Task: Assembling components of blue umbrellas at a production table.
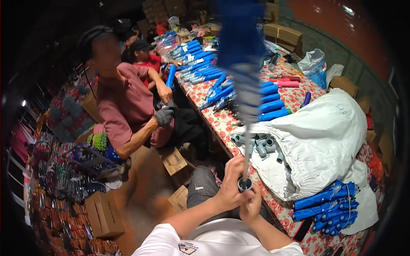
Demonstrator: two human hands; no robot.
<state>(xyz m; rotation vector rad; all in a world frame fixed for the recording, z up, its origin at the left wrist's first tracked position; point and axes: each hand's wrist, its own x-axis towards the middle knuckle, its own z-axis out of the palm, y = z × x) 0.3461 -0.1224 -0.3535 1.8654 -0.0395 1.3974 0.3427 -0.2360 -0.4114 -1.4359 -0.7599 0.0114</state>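
Observation:
A blue umbrella [241, 38] stands upright in front of me, its upper part blurred and cut off by the top edge. Its thin metal shaft [247, 149] runs down into the round opening of a grey plastic handle [244, 185]. My left hand [230, 181] is closed around the shaft's lower end, beside the handle's rim. Below and to the right, my right hand [251, 205] grips the handle, hiding most of its body. Loose grey handles [267, 147] lie in the mouth of a white sack [318, 136], just beyond my hands.
Rows of blue folded umbrellas [200, 70] lie along a flower-patterned table [284, 213]. A tied blue umbrella bundle [329, 207] and a dark phone [303, 229] are at the near right. A co-worker [128, 102] sits at left, near wooden stools and a cardboard box [103, 215].

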